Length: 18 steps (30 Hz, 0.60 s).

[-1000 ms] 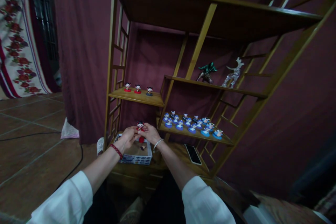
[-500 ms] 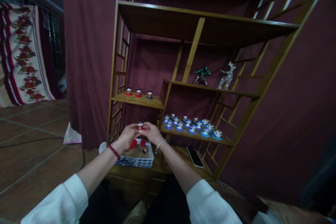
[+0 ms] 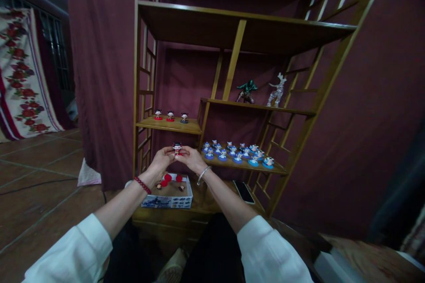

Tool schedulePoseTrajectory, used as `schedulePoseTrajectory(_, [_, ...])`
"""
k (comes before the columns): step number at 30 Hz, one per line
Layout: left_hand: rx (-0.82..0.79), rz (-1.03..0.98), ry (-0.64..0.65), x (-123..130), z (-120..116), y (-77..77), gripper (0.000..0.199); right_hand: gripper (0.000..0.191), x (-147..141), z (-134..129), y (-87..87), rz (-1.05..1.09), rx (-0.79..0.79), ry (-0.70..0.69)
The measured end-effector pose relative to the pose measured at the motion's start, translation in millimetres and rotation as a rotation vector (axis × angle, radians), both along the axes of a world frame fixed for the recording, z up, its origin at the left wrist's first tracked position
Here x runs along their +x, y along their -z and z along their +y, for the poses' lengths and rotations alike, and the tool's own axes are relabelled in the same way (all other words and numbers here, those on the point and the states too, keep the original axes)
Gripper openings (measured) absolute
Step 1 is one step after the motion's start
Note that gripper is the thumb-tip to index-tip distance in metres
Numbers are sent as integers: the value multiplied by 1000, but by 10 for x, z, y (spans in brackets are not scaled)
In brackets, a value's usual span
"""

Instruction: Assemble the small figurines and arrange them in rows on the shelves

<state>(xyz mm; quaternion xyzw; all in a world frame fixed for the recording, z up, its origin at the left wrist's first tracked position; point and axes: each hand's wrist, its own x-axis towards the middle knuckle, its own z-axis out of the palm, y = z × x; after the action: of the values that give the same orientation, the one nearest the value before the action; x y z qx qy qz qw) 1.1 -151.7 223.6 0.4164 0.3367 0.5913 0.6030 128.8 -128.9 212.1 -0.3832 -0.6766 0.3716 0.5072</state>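
Three small figurines point(image 3: 170, 116) line a left-hand ledge point(image 3: 169, 124) of a wooden shelf unit. Nearer, the left hand point(image 3: 161, 161) and right hand point(image 3: 192, 159) pinch a red-based figurine point(image 3: 177, 148) between their fingertips, above an open box point(image 3: 169, 194) holding red discs point(image 3: 179, 178). Farther right, blue-based figurines point(image 3: 237, 157) crowd a lower ledge point(image 3: 252, 166).

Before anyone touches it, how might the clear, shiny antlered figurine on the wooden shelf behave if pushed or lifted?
The figurine looks stiff, and its glossy surface could be slippery. Its thin antlers seem fragile. Standing tall on slender legs, it might tip if pushed.
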Motion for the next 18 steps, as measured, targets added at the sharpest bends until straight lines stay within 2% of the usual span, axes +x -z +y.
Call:
schedulePoseTrajectory(5, [59, 2, -63, -24, 47, -66, 19, 32, -39, 2, -150, 8, 39, 27])
schedulePoseTrajectory(10, [184, 45, -105, -62, 129, -167, 19, 34, -86, 20, -364, 23, 77, 22])
schedulePoseTrajectory(15, [302, 30, -106, -64, 275, -370, 20, 33, -94, 73, -662, 40, 114, -15])
schedulePoseTrajectory(18, [320, 50, -108, -51, 347, -519, 19, 30, -91, 141, -835, 15, 134, 17])
